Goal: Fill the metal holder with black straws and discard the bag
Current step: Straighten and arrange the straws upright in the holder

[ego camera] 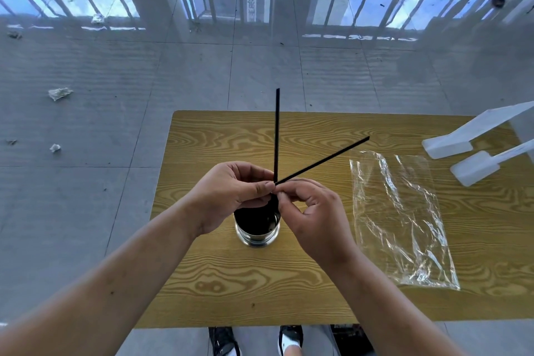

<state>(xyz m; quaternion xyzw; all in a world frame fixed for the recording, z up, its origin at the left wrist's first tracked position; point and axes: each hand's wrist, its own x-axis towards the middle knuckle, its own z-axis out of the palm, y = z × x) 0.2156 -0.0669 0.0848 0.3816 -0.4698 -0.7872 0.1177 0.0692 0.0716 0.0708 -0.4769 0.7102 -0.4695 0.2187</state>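
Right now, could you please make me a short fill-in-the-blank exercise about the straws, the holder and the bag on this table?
1. The hands hold ____ black straws above the holder.
2. The bag lies flat on the table, to the ____ of the holder.
3. The plastic of the bag is ____, so the wood grain shows through it.
4. The left hand and right hand meet just ____ the holder.

Missing words: two; right; clear; above

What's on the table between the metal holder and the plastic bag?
Nothing: in the head view, only bare wood grain of the table lies between the metal holder and the plastic bag. The right hand hangs above that stretch, pinching a straw.
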